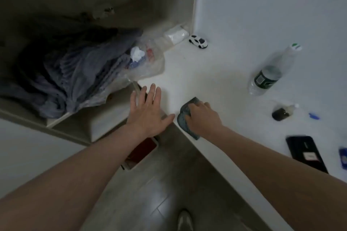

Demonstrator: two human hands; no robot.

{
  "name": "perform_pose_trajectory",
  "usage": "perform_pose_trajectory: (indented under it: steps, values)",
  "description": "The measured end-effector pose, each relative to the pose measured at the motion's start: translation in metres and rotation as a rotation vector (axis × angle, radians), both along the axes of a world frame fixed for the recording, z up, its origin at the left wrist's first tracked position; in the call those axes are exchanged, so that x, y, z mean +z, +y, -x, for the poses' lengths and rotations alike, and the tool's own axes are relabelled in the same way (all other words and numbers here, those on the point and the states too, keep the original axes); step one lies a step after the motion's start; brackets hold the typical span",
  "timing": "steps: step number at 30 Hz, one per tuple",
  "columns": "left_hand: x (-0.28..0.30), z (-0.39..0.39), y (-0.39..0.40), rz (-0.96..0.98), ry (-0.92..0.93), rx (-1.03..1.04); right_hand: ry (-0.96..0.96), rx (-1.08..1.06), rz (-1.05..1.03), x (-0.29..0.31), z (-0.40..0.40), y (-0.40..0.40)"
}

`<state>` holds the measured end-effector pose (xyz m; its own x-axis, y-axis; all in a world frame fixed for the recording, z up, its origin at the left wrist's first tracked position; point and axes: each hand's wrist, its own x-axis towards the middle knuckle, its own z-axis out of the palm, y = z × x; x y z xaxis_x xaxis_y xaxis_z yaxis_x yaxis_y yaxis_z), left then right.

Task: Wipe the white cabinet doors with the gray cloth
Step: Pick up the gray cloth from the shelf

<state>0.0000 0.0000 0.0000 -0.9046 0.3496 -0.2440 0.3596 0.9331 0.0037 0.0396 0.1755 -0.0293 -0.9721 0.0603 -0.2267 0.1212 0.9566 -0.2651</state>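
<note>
Nearest the lens we see our two forearms, and between them, low in the view, a shoe [185,219] on the grey floor [161,189]. Our right hand [203,116] grips the gray cloth [185,119], fingers curled over it, pressing it on the white worktop [216,80] at its front edge; the cloth's long axis runs along that edge, one end hanging just over it. Our left hand [148,110] lies beside the cloth, fingers straight and spread, holding nothing, above the worktop's corner. No closed white cabinet door is plainly shown; the open cabinet [78,5] lies to the left of both hands, so we judge the cloth must travel leftward or down over the edge, and the left hand sits in that path. Inside the cabinet sits a plastic bag [146,62] of fabric. Well to the right stand a bottle [270,73], a small dark jar [281,114] and a black phone [306,154]; a toy car [198,41] is at the back.
</note>
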Motion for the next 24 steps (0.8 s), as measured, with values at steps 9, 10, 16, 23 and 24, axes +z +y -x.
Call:
perform_pose_trajectory:
  steps: [9, 10, 16, 23, 24]
  values:
    - [-0.037, -0.007, -0.019, 0.011, -0.004, 0.015, -0.023, -0.071, -0.21, -0.061, -0.005, -0.026]
    - [-0.036, -0.007, -0.021, 0.001, 0.002, 0.023, -0.008, -0.063, -0.21, -0.063, -0.004, -0.027]
    - [0.003, -0.002, -0.025, -0.019, 0.091, 0.06, -0.075, -0.077, 0.001, -0.032, 0.011, -0.022]
    - [0.12, 0.017, -0.03, -0.103, 0.314, 0.106, 0.047, -0.327, 0.676, 0.093, 0.061, -0.045]
    - [0.141, 0.018, -0.032, -0.109, 0.374, 0.097, 0.088, -0.325, 0.742, 0.118, 0.068, -0.052]
